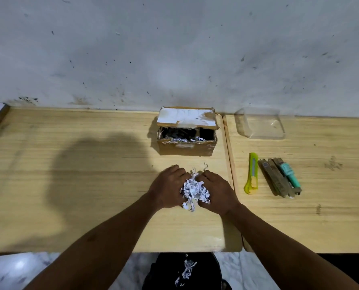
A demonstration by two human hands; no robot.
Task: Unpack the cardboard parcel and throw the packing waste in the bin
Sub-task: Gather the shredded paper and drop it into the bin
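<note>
- Nearest us, below the counter's front edge, the black bin (203, 266) sits on the floor with some shredded paper scraps (185, 268) already in it.
- Our forearms reach over the counter (90, 164); the left hand (167, 190) and right hand (219, 192) press in from either side on a wad of shredded paper (194, 191).
- Both hands are curled partway, fingers bent round the wad, so we hold it between them, resting on or just above the counter.
- To do this step well, we judge we should squeeze the wad tight, gather the loose strands (204, 166) just beyond it, then carry it straight back over the bin before letting go.
- Farther back by the wall, the cardboard parcel (187, 135) stands open, with more shreds inside.
- On the right lie a yellow box cutter (251, 174), some flat sticks (277, 176), a teal marker (289, 172) and a clear plastic tray (262, 125), well apart from our hands.
</note>
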